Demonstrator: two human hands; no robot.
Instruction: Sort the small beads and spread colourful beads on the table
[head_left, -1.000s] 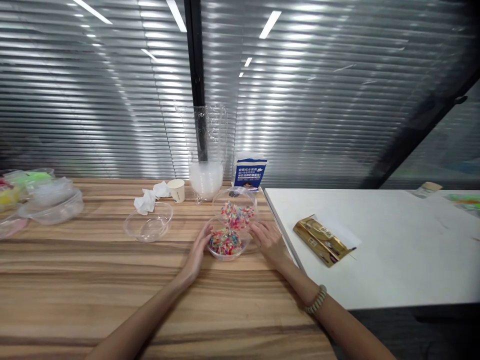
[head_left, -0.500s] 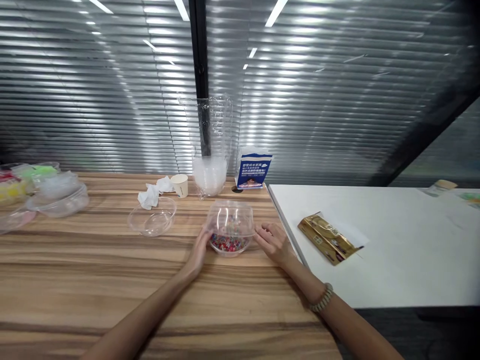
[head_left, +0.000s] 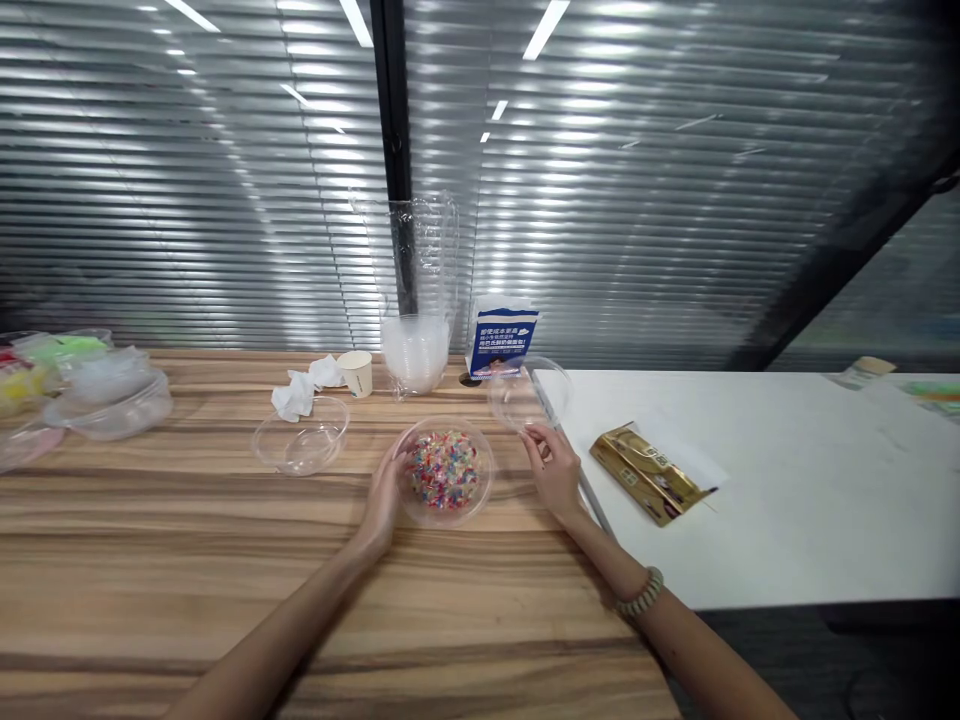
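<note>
A clear plastic bowl stands on the wooden table, with a layer of small multicoloured pieces inside; what they are is too small to tell. My left hand is wrapped round the bowl's left side, the fingers at its rim. To the right and behind the bowl, my right hand pinches the near edge of a transparent plastic lid. The lid is off the bowl, raised near the table's right edge. A beaded bracelet circles my right wrist.
An uncovered clear bowl, crumpled tissues and a paper cup are at the left. Behind stand bagged bowls and a blue packet. A gold wrapper lies on the white table. More containers sit far left.
The lid has come off the bowl and moved right and back in my right hand. The bowl's coloured contents now show from above. My left hand has stayed at the bowl.
</note>
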